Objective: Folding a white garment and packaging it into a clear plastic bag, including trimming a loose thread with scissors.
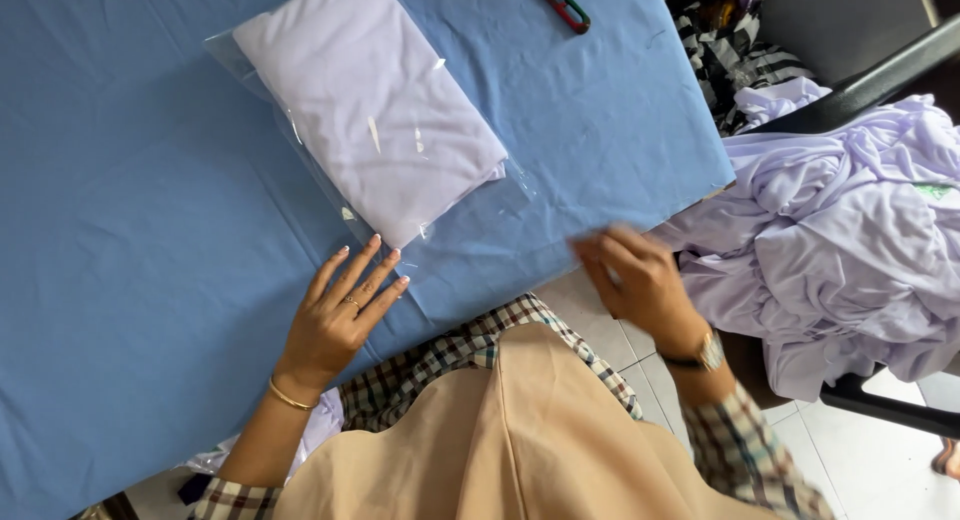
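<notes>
- I take the folded pale-lilac garment sealed in a clear plastic bag (pixel 372 105) as my landmark; it lies flat on the counter covered with a blue cloth (pixel 130 240).
- Its long axis runs on a diagonal, from the far-left corner down to the near-right corner, which points toward my body.
- My left hand (pixel 340 315) lies open, palm down, fingers spread on the blue cloth, just beside the near edge of the bag; the fingertips sit at the clear plastic margin, and I cannot tell whether they touch it.
- My right hand (pixel 635 280) is off the near-right of the bag, past the counter's edge, blurred; its fingers look curled, but I cannot tell whether they grip anything.
- The left hand is plainly the nearer one to the bag.
- Right of the bag, beyond the counter, a heap of loose pale-lilac fabric (pixel 850 230) rests on a dark chair.
- Far-right of the bag, small red-and-green-handled snips (pixel 563 4) lie at the top edge, cut off by the frame.
- The bag's far end is also cropped.
</notes>
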